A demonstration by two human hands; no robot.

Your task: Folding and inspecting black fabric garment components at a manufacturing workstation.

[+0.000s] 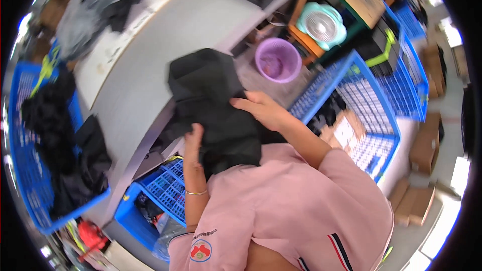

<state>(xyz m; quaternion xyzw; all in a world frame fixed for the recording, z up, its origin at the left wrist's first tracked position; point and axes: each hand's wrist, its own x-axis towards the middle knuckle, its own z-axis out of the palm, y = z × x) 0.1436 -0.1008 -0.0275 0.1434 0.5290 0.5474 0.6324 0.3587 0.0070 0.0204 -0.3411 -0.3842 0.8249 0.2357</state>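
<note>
A black garment hangs bunched in front of my chest, over the edge of the grey table. My left hand grips its lower left side from underneath, with a thin bracelet on the wrist. Spread flat on the cloth's right side, my right hand presses the fabric, fingers pointing left. The garment's lower part rests against my pink shirt.
A blue crate with dark clothes sits at the left. Another blue crate lies below the table, more blue crates at the right. A purple bin, a teal fan and cardboard boxes stand on the floor.
</note>
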